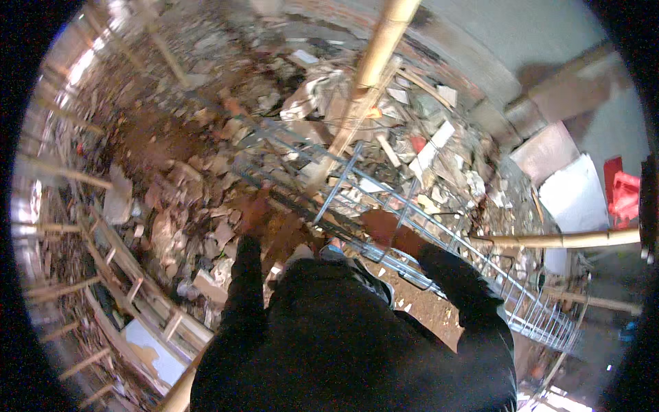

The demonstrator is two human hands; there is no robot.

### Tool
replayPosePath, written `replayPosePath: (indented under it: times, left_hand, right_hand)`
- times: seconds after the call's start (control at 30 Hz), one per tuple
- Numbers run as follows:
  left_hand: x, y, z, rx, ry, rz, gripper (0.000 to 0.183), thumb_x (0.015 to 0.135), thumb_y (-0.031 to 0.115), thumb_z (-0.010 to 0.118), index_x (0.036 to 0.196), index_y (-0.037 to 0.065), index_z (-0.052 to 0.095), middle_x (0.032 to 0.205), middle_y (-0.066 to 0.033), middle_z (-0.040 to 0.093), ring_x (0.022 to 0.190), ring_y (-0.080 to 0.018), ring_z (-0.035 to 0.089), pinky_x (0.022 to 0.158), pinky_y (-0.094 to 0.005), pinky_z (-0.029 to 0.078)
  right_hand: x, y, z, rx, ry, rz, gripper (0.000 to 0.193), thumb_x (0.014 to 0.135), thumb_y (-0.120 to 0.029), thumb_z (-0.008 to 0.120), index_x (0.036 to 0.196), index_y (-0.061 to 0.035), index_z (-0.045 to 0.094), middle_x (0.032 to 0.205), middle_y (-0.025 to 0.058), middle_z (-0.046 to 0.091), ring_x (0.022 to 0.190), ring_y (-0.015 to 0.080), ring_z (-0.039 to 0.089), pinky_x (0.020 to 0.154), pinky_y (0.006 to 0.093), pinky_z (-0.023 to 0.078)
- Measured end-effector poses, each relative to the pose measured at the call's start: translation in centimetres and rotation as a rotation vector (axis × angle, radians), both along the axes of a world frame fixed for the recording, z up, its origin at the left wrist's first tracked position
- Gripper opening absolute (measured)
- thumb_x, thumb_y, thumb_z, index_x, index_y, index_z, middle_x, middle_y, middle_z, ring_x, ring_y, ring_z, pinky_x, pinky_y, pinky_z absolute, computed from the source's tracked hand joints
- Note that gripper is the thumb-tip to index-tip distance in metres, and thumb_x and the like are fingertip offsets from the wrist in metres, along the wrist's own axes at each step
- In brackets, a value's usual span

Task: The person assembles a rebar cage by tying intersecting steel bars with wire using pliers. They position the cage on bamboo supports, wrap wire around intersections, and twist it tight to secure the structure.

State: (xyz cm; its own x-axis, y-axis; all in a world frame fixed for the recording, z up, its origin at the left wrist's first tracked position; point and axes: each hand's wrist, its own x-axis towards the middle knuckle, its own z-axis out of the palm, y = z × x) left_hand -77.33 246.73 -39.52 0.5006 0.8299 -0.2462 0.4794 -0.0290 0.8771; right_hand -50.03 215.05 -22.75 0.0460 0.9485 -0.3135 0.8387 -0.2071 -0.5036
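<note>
A long rebar cage [439, 230] of thin steel bars with square stirrups slants across the view, from the upper left of the rubble to the lower right. My right hand [381, 225] is closed on its bars near the middle, with the arm reaching in from the right. My left hand [254, 209] is at the darker bars farther left, blurred, and its fingers cannot be made out. Both arms wear dark sleeves. Under the cage lies brown soil strewn with debris, and my body hides part of the near side.
An upright bamboo pole [388, 41] stands just beyond the cage. Another bamboo pole [570, 239] juts in from the right. Broken rubble [185, 185] covers the ground. A wooden ladder [147, 302] lies at left. Beside the grey wall [473, 41] are a white sheet [575, 196] and red plastic [625, 198].
</note>
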Motion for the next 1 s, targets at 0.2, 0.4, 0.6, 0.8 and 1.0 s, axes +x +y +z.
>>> replayPosePath:
  times: [0.2,0.4,0.6,0.8,1.0]
  left_hand:
    - [-2.6,-0.3,-0.3,0.948,0.082,-0.469,0.063,0.103,0.039,0.066,0.155,0.008,0.050,0.078,-0.0012,0.062,0.066,-0.0203,0.051,0.061,-0.0438,0.046]
    - [4.4,-2.8,6.2,-0.408,0.092,0.490,0.047,0.102,0.049,0.066,0.127,0.009,0.067,0.081,0.0039,0.064,0.065,-0.0117,0.055,0.056,-0.0311,0.046]
    - [1.1,-2.3,10.3,-0.490,-0.231,0.175,0.044,0.102,0.050,0.067,0.113,0.008,0.070,0.093,0.0032,0.068,0.076,-0.0146,0.061,0.063,-0.0330,0.049]
    - [5.3,-4.3,12.2,-0.481,-0.106,0.261,0.044,0.102,0.051,0.066,0.110,0.007,0.067,0.088,0.0046,0.063,0.072,-0.0109,0.056,0.059,-0.0302,0.042]
    - [3.0,-2.8,10.8,-0.542,-0.196,-0.005,0.048,0.102,0.053,0.065,0.118,0.007,0.065,0.091,0.0011,0.059,0.069,-0.0072,0.045,0.058,-0.0263,0.032]
  right_hand:
    - [-1.3,1.3,-3.7,-0.134,-0.110,0.023,0.023,0.075,-0.022,0.072,0.087,-0.0015,0.070,0.079,0.0215,0.070,0.078,0.0415,0.073,0.064,0.0528,0.059]
    - [-2.8,0.2,-6.6,0.084,0.053,-0.255,0.018,0.084,-0.018,0.065,0.091,-0.0019,0.063,0.083,0.0212,0.069,0.075,0.0403,0.072,0.064,0.0521,0.060]
    - [-2.6,-0.5,-6.1,0.236,0.152,-0.309,0.022,0.098,-0.023,0.060,0.101,-0.0020,0.065,0.087,0.0208,0.070,0.084,0.0414,0.072,0.071,0.0553,0.059]
    - [-3.2,-0.2,-4.9,-0.026,0.081,-0.318,0.020,0.095,-0.020,0.061,0.106,-0.0037,0.065,0.092,0.0199,0.070,0.091,0.0411,0.071,0.079,0.0542,0.058]
    - [-4.7,-0.1,-6.9,-0.037,0.083,-0.501,0.022,0.092,-0.017,0.061,0.110,-0.0059,0.067,0.101,0.0190,0.071,0.102,0.0404,0.069,0.090,0.0518,0.057]
